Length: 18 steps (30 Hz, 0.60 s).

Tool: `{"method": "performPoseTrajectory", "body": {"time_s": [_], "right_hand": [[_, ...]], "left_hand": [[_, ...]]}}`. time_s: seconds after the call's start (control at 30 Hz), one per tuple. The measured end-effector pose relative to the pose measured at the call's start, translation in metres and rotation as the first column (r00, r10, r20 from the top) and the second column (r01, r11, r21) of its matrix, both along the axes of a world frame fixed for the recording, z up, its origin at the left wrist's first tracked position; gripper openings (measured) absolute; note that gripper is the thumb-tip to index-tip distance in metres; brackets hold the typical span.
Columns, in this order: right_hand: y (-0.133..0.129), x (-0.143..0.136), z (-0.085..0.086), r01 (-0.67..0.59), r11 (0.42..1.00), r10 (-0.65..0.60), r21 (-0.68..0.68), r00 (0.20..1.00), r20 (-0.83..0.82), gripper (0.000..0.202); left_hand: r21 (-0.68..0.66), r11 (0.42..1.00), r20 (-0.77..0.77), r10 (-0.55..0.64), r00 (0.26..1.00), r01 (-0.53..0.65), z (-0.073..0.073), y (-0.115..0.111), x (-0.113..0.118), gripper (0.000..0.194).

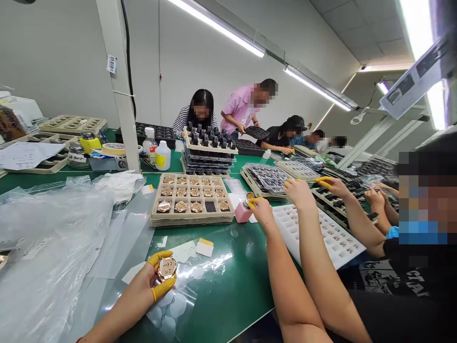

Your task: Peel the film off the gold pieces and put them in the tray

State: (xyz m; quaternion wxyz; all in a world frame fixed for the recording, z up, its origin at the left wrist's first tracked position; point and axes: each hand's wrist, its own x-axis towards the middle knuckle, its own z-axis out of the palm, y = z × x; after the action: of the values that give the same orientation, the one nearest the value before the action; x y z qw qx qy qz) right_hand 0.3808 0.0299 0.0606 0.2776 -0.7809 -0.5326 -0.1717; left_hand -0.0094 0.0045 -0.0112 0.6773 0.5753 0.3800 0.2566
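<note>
My left hand point(155, 281), with yellow covers on the fingertips, grips a rose-gold watch case point(166, 268) by its edges, its marked back facing up. At the pink bottle point(243, 211), my right hand point(262, 212) has its yellow-covered fingers pressed together beside the bottle's mouth; what they hold is too small to make out. The bottle's round lid point(250, 195) stands raised. Behind my left hand, a stacked beige tray point(157, 215) holds rows of gold watch cases, with one dark compartment bare in the front row. A small white-and-yellow card point(204, 247) lies on the green table.
Plastic bags point(53, 257) cover the left side. A metal post point(123, 95) rises behind them, near white bottles point(163, 156). A co-worker's hands point(302, 193) and forearms reach over a white foam tray point(342, 238) close to my right arm. More people sit or stand further back.
</note>
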Motion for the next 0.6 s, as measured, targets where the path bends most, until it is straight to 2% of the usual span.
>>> {"method": "performPoseTrajectory", "body": {"time_s": [0.1,0.17,0.2,0.23,0.3,0.33,0.37,0.4,0.5,0.6], "right_hand": [[-0.002,-0.021,0.003,-0.123,0.990,0.118,-0.074,0.991,-0.070,0.013],[-0.004,-0.054,0.003,-0.260,0.962,0.248,-0.084,0.960,-0.131,0.015],[-0.006,-0.076,0.001,-0.360,0.930,0.344,-0.081,0.925,-0.164,0.015],[-0.010,-0.100,-0.002,-0.474,0.878,0.455,-0.068,0.869,-0.193,0.015],[-0.019,-0.149,-0.011,-0.754,0.656,0.736,-0.014,0.644,-0.207,0.014],[-0.023,-0.171,-0.017,-0.831,0.556,0.817,-0.007,0.548,-0.181,0.015],[-0.028,-0.190,-0.023,-0.877,0.481,0.867,-0.011,0.477,-0.146,0.017],[-0.031,-0.205,-0.029,-0.897,0.443,0.890,-0.017,0.442,-0.110,0.020],[-0.037,-0.226,-0.046,-0.915,0.403,0.914,-0.026,0.404,-0.029,0.026],[-0.038,-0.222,-0.054,-0.930,0.367,0.930,-0.035,0.366,0.013,0.032]], "left_hand": [[0.027,1.000,0.005,0.011,1.000,-0.011,0.009,-0.002,-0.003,0.056],[0.040,0.999,0.037,0.016,0.999,-0.018,0.014,-0.004,-0.004,0.053],[0.042,0.999,0.057,0.019,0.998,-0.021,0.016,-0.004,-0.004,0.052],[0.039,0.999,0.078,0.021,0.997,-0.024,0.017,-0.005,-0.004,0.050],[0.029,0.999,0.112,0.033,0.993,-0.037,0.018,-0.005,-0.004,0.048],[0.025,0.999,0.129,0.038,0.991,-0.041,0.018,-0.005,-0.003,0.047],[0.024,0.999,0.144,0.042,0.989,-0.046,0.017,-0.005,-0.003,0.046],[0.026,0.998,0.158,0.044,0.986,-0.049,0.016,-0.005,-0.004,0.045],[0.031,0.998,0.167,0.053,0.984,-0.059,0.013,-0.003,-0.006,0.046],[0.025,0.996,0.146,0.078,0.986,-0.083,0.011,0.000,-0.008,0.051]]}}
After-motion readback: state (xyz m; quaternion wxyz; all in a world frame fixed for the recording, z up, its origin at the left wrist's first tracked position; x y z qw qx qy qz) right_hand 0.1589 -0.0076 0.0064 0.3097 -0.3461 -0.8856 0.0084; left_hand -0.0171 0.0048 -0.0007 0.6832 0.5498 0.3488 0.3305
